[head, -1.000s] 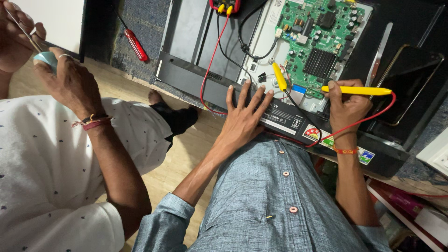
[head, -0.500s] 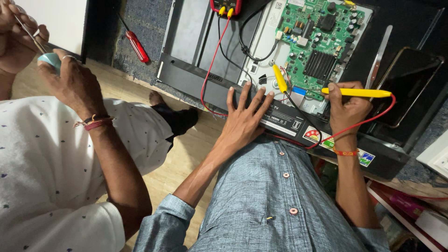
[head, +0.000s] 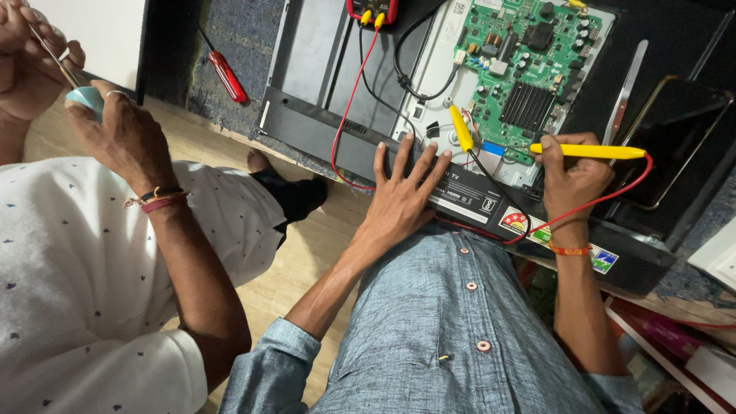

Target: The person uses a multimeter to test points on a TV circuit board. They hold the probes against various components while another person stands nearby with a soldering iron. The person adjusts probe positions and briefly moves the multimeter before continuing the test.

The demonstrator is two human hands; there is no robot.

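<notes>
**Yellow test probe held over circuit board of an opened television**

Nearest: the person's blue-grey buttoned shirt (head: 460,345). Left hand (head: 402,195), fingers spread and flat, rests on the lower edge of the opened television back (head: 322,84), holding nothing. Right hand (head: 571,180) is closed around a yellow test probe (head: 586,151), slim, pen-shaped, lying nearly level with a red lead (head: 606,199) curling from its end past the wrist. A second yellow probe (head: 460,129), on a black lead, lies just left of it. Beyond: green circuit board (head: 529,61) with black finned heat sink. Farthest: red-cased multimeter (head: 372,9), red screwdriver (head: 228,75) on grey carpet. At left, another person in white holds a thin tool (head: 50,47).
</notes>
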